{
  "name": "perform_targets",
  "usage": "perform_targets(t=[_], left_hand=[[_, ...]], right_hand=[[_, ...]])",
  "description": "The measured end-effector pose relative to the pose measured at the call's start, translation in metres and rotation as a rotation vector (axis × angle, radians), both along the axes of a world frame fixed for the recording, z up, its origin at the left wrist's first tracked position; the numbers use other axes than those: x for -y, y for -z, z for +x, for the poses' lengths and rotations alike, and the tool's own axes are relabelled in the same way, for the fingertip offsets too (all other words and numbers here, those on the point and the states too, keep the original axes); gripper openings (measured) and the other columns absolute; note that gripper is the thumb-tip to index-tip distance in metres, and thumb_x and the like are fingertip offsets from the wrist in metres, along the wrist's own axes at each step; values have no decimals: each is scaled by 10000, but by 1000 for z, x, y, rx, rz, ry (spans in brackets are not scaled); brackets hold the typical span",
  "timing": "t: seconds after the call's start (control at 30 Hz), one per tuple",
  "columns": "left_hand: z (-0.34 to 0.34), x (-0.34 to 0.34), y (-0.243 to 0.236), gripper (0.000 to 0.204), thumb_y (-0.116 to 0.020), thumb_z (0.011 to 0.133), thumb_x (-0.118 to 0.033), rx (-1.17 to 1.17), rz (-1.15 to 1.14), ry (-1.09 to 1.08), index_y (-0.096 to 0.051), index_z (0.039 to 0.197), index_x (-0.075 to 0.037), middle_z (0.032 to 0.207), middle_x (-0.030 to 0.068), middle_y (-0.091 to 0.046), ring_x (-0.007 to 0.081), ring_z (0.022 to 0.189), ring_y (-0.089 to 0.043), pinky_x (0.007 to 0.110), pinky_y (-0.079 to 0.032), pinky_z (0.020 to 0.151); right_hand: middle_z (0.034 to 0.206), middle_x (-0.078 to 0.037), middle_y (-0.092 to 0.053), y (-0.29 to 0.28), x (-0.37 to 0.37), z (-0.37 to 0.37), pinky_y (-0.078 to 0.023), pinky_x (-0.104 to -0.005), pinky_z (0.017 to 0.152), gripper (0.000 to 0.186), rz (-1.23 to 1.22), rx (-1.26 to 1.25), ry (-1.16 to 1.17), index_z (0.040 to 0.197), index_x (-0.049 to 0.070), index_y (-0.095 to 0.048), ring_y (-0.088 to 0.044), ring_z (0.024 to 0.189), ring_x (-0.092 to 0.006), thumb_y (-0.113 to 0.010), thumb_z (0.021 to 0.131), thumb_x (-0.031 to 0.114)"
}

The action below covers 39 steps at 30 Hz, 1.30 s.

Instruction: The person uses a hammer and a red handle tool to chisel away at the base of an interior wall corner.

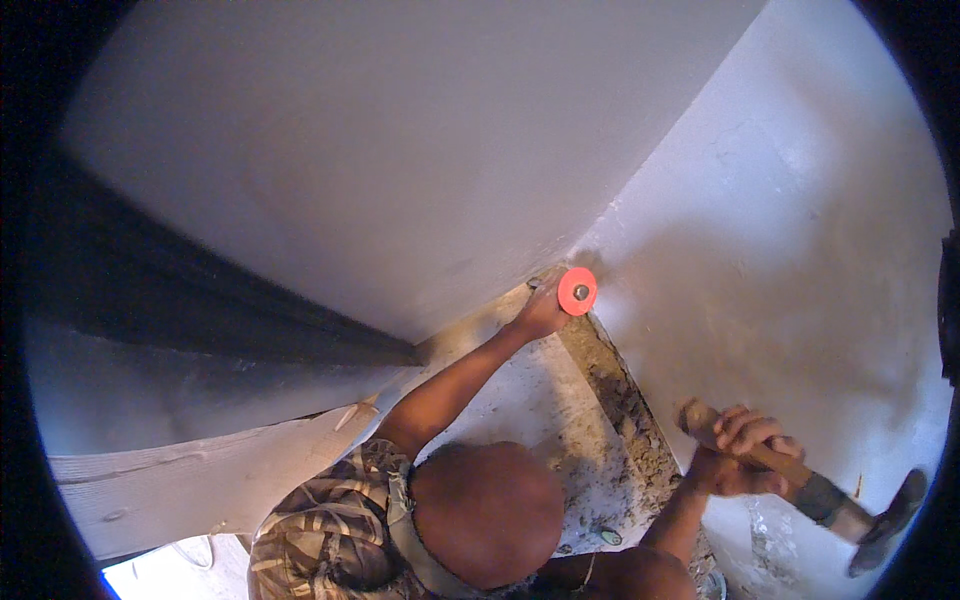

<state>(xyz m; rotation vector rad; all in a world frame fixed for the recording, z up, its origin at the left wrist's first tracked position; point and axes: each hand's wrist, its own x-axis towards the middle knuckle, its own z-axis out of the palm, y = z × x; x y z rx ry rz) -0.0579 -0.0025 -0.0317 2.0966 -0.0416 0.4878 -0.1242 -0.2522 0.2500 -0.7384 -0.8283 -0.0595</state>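
Observation:
My left hand (543, 308) reaches into the corner and is closed around a chisel (581, 292) with a round red-orange hand guard. The chisel's metal striking end faces up; its shaft and tip are hidden under the guard and hand. At the lower right my right hand (745, 452) grips the wooden handle of a hammer (768, 458). Dark wrapping circles the handle near the dark metal head, which points toward the lower right, apart from the chisel and slightly blurred. Beneath the left hand, a rough strip of broken soil and rubble (612, 385) runs along the wall's foot.
A smooth grey wall (330, 150) meets another pale wall (780, 200) at the corner. To the left are a dark beam (200, 290) and a wooden board (190, 490). Camouflage cloth (320, 530) and a rounded bare-skinned shape (490, 515) fill the lower middle.

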Motion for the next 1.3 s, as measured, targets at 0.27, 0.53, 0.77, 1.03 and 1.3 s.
perform_targets(t=[0.27, 0.53, 0.77, 1.03, 1.3], left_hand=[[2, 2, 2, 404, -593, 838, -210, -224, -77, 76, -525, 1201, -47, 1285, 195, -500, 362, 1208, -448, 427, -374, 991], [-48, 35, 7, 440, -711, 754, -177, 155, 130, 249, -555, 1144, -47, 1194, 168, -520, 361, 1140, -461, 447, -382, 955], [-54, 103, -24, 455, -730, 738, -207, 175, 74, 286, -559, 1125, -39, 1140, 168, -540, 356, 1107, -475, 441, -374, 956], [3, 41, -38, 418, -672, 756, -144, 62, -128, 104, -550, 1138, -28, 1147, 178, -539, 369, 1108, -474, 458, -343, 985], [18, 23, -36, 365, -568, 782, -78, 81, -24, 52, -535, 1139, -12, 1172, 216, -520, 398, 1113, -455, 473, -360, 968]], right_hand=[[768, -84, -572, 183, 10, -36, -448, -331, 639, 305, -1390, -591, 120, 992, -1, -550, -541, 714, -187, -523, 943, 299], [657, -30, -526, 204, 47, -130, -419, -262, 475, 307, -1224, -661, 162, 972, 31, -524, -519, 528, -101, -463, 974, 332], [608, -34, -512, 211, 65, -134, -415, -255, 440, 294, -1155, -815, 192, 964, 40, -486, -510, 480, -115, -443, 980, 331], [645, -69, -511, 182, 95, -119, -422, -281, 410, 531, -848, -817, 553, 986, 57, -473, -504, 466, -156, -499, 881, 577], [718, -94, -538, 25, 93, -40, -436, -361, 540, 630, -195, -285, 393, 1163, 122, -450, -473, 534, -213, -466, 844, 664]])
